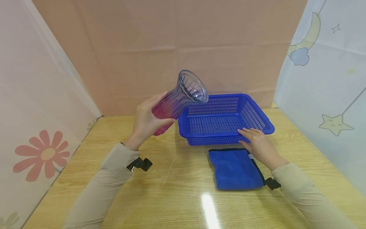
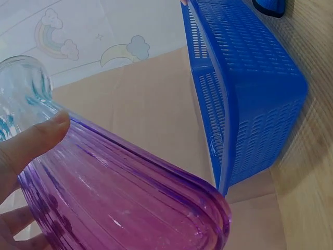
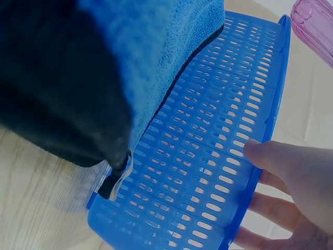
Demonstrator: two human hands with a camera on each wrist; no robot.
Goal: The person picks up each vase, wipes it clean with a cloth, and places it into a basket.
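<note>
My left hand (image 1: 147,117) grips a ribbed glass vase (image 1: 174,105), thumb on one side and fingers on the other. The vase is pink at its base and fades through purple to a clear flared mouth. It tilts in the air, mouth up and to the right, overlapping the left end of a blue plastic basket (image 1: 226,135) in the head view. My right hand (image 1: 258,144) holds the basket's front rim near its right end. In the right wrist view the thumb (image 3: 260,153) lies against the outer wall, with the other fingers over the rim.
A folded blue towel (image 1: 237,170) with dark edging lies on the wooden table (image 1: 177,197) in front of the basket. Behind stands a peach cloth backdrop (image 1: 137,47). Patterned white cloths, one with a pink flower (image 1: 47,154), hang at both sides.
</note>
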